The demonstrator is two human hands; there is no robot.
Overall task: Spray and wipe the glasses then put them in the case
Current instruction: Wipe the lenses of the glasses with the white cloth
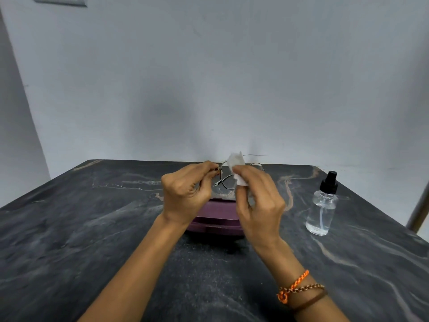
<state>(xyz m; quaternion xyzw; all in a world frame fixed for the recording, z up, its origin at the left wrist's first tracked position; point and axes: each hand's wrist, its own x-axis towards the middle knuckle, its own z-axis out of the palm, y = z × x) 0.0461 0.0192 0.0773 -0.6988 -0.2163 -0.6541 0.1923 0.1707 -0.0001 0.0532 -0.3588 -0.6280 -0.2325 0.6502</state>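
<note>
Thin dark-rimmed glasses [224,180] are held up above the table's middle. My left hand [185,194] pinches the frame at its left hinge. My right hand [257,201] presses a small white cloth [236,166] against one lens; the other lens is mostly hidden behind that hand. One temple arm sticks out to the right above the cloth. Below my hands a purple glasses case [216,219] lies on the table, and its lid appears shut. A clear spray bottle [322,205] with a black pump top stands upright to the right, apart from my hands.
The dark marbled table [92,228] ends at a grey wall [209,77] just behind the glasses. A metal post [417,212] leans at the far right edge. Bracelets circle my right wrist [299,289].
</note>
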